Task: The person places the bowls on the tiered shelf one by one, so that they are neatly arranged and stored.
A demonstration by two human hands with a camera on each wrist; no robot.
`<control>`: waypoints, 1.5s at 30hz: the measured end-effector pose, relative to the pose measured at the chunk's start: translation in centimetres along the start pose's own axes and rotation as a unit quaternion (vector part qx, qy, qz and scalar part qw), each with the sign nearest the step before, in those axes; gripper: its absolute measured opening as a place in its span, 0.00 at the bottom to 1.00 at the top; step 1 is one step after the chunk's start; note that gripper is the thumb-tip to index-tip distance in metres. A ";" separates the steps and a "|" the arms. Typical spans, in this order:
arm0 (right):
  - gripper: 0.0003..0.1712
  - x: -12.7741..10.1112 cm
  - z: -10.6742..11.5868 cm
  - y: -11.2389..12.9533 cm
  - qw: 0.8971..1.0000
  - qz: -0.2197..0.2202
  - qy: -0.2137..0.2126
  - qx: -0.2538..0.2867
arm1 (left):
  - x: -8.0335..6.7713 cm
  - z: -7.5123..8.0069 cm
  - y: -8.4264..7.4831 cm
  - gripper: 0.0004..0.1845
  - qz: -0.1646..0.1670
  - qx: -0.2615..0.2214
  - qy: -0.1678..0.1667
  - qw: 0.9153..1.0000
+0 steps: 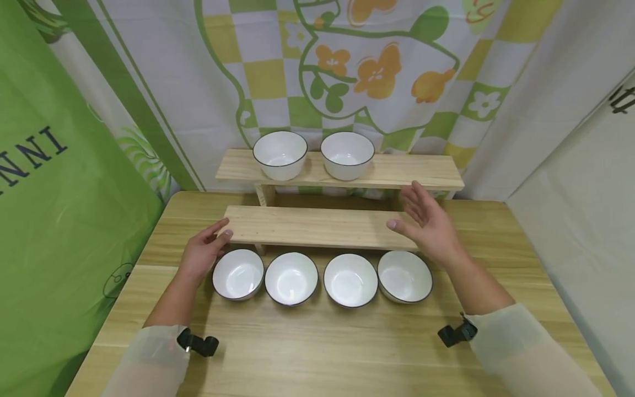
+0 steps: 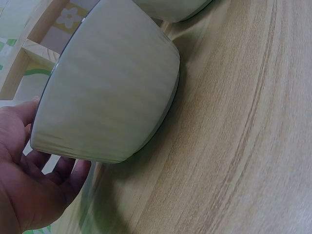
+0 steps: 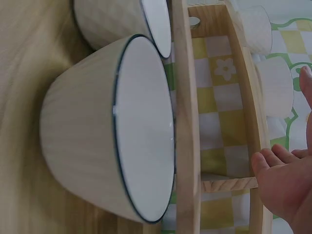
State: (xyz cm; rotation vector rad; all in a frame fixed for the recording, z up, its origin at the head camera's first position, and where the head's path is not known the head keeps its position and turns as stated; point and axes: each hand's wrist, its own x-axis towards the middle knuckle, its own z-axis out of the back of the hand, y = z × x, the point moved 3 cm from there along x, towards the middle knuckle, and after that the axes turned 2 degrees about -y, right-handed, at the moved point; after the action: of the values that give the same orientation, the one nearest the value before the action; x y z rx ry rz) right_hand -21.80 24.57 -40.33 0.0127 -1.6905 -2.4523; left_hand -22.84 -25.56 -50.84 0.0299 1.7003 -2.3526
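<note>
In the head view, my left hand (image 1: pixel 200 255) is at the left end of the lower plank (image 1: pixel 317 227) of a wooden two-tier rack, just behind the leftmost white bowl (image 1: pixel 238 274). Its fingers (image 2: pixel 72 178) curve loosely beside that bowl in the left wrist view; contact with the plank or bowl is unclear. My right hand (image 1: pixel 432 227) hovers with spread fingers by the rack's right side, above and behind the rightmost front bowl (image 1: pixel 404 277). Two more white bowls, a left one (image 1: pixel 280 155) and a right one (image 1: pixel 347 155), stand upright on the upper plank (image 1: pixel 416 170).
Between the end bowls of the front row stand two others, one left of centre (image 1: pixel 291 279) and one right of centre (image 1: pixel 350 280). All rest on the wooden table (image 1: pixel 307 353). A patterned curtain (image 1: pixel 268 77) hangs behind the rack, and green cloth (image 1: pixel 64 220) hangs at left.
</note>
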 end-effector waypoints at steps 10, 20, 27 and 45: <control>0.60 -1.7 0.3 -1.6 0.999 0.030 -0.004 0.028 | 0.1 0.0 0.1 0.32 0.000 0.000 -0.004 1.000; 0.64 -4.0 0.6 -3.4 1.000 -0.002 0.000 -0.027 | 0.2 0.0 0.1 0.33 0.002 -0.002 -0.002 1.000; 0.63 -5.6 0.5 -4.2 0.999 0.000 -0.012 -0.035 | 0.2 0.0 0.0 0.33 0.001 0.000 -0.006 1.000; 0.67 -9.5 0.2 -6.9 0.994 -0.010 -0.032 -0.102 | 0.2 0.0 0.5 0.33 0.000 -0.010 -0.005 1.000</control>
State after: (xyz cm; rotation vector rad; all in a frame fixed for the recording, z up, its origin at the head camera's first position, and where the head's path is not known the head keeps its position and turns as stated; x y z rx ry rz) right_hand -13.38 28.49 -47.46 -0.0756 -1.4621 -2.6555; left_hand -22.97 -25.81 -51.36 0.0142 1.7194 -2.3318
